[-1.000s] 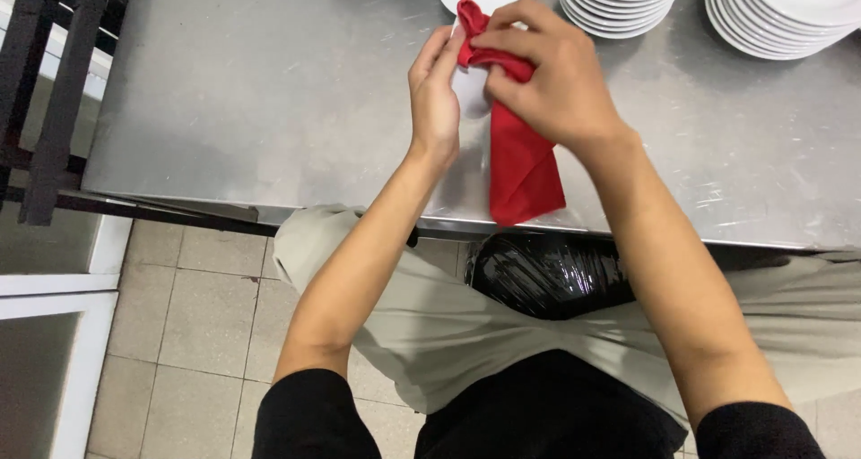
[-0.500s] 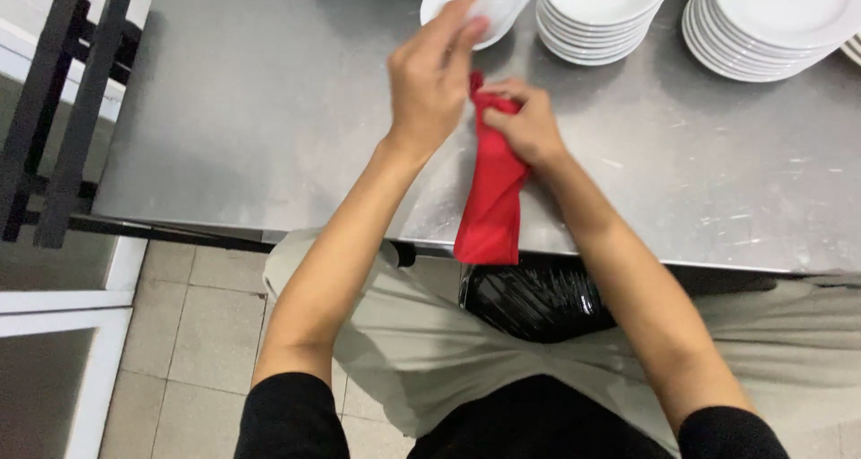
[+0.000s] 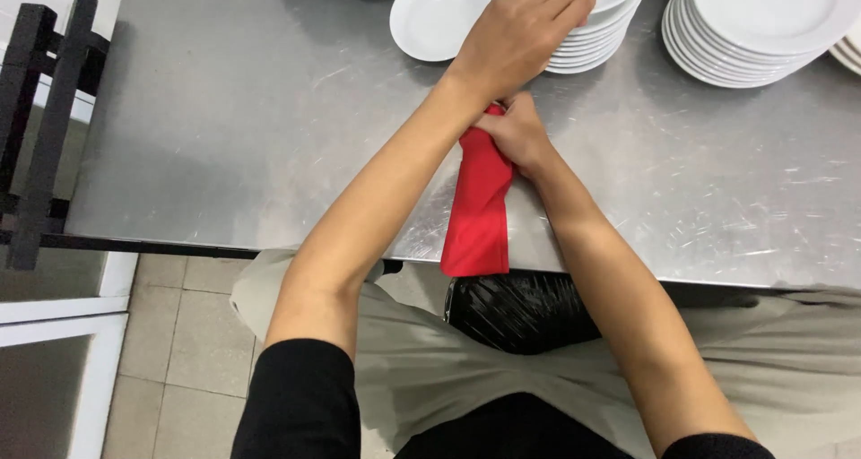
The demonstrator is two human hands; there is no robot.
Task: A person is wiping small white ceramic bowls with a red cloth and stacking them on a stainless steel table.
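A folded red cloth napkin (image 3: 477,210) lies lengthwise on the steel table (image 3: 224,145), its lower end at the front edge. My right hand (image 3: 516,134) is closed around the napkin's upper end. My left arm crosses over it. My left hand (image 3: 518,30) rests flat, fingers stretched, on the top plate of a stack of white plates (image 3: 599,30) at the back of the table. Nothing shows in its grasp.
A single small white plate (image 3: 438,15) sits left of the stack, and a taller stack of white plates (image 3: 762,24) stands at the back right. A black frame (image 3: 45,127) stands left of the table. A black plastic-wrapped bundle (image 3: 520,311) lies under the front edge.
My left hand has let go of the napkin and moved up and right onto the plate stack. My right hand has stayed closed on the napkin's upper end.
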